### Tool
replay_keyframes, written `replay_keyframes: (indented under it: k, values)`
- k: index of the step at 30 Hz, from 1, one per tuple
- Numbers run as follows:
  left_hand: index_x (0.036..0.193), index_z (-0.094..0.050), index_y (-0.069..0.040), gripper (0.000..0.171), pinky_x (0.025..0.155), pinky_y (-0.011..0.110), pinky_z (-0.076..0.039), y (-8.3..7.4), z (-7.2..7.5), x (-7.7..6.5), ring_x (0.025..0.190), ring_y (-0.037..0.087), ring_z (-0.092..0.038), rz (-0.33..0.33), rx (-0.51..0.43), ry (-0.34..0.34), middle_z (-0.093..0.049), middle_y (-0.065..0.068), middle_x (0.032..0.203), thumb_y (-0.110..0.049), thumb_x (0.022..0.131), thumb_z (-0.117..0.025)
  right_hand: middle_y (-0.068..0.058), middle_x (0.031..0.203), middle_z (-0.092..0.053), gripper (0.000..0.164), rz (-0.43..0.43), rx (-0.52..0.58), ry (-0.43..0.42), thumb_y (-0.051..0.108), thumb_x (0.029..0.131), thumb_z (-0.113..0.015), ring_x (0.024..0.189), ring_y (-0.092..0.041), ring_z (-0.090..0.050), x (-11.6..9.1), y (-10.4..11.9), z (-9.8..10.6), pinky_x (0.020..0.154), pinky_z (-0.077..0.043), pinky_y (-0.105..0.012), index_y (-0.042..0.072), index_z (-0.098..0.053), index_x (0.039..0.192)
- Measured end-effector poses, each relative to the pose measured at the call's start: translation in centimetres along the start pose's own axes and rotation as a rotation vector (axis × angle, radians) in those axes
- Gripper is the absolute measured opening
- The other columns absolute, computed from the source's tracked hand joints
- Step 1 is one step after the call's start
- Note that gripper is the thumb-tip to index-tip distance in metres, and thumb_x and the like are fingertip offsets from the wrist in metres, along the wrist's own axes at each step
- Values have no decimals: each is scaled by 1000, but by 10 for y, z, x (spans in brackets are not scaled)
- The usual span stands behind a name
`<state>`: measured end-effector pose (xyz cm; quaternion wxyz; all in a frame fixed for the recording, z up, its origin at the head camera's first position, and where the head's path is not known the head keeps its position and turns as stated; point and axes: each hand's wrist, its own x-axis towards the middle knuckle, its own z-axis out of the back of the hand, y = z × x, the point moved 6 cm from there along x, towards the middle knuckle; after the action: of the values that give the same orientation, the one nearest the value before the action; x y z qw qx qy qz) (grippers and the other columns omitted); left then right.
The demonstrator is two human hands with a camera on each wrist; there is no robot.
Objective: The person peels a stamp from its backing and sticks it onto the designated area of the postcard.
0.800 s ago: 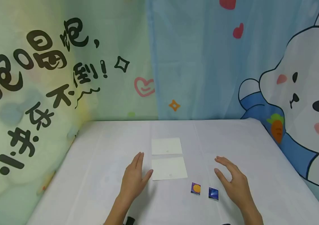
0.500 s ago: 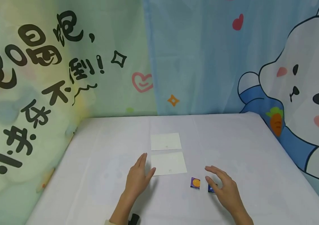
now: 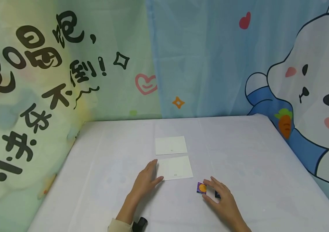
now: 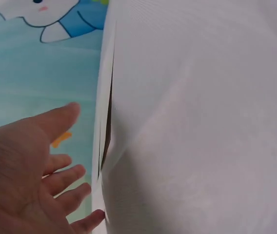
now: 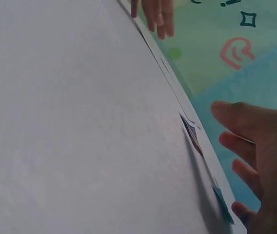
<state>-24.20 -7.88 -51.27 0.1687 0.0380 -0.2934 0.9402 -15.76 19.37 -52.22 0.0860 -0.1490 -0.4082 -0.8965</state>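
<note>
Two white paper sheets lie one behind the other mid-table: a far sheet [image 3: 171,145] and a nearer sheet [image 3: 178,168]. My left hand [image 3: 144,181], fingers straight and thumb spread, is at the nearer sheet's left edge. A small purple square card with an orange disc [image 3: 202,188] lies right of and below that sheet. Thumb and index of my right hand [image 3: 222,201] are spread apart at this card's right side. A dark blue square card [image 3: 217,194] is partly hidden under that hand. In the right wrist view the purple card [image 5: 192,134] and the blue card [image 5: 222,204] appear edge-on.
A white cloth covers the table [image 3: 100,199]. Behind it hangs a printed curtain [image 3: 118,96] with lettering, and a rabbit figure [image 3: 315,96] is on the right. A black device [image 3: 139,224] is strapped at the left wrist, beside a beige sleeve [image 3: 120,225].
My right hand has moved left and down over the blue card to the purple card. My left hand has shifted slightly right toward the nearer sheet. The head view has tilted down a little.
</note>
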Motion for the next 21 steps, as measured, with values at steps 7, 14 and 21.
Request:
replay_keyframes:
  k: [7,14,21]
  values:
    - [140,-35,-6,75,100,48,-32,5,-11,2,128,34,-36,-28,72,28,-41,14,140,-36,81,-69,-16,132,-49,47,-33,5,18,27,74,-78,121,-42,-40,-2,-8,-4,96,-25,-59,23,-61,118]
    - [141,-35,-4,76,102,49,-27,5,-15,1,131,32,-31,-33,145,65,-38,10,142,-38,81,-68,-13,124,-57,46,35,-10,-7,21,71,-80,118,-35,-46,-1,-3,-6,98,-23,-55,17,-64,115]
    - [140,-37,-4,72,103,49,-24,5,-16,-1,133,32,-29,-42,158,77,-37,10,143,-39,84,-66,-10,120,-60,45,59,-37,-28,19,70,-80,117,-32,-48,0,-1,-7,100,-23,-51,16,-65,113]
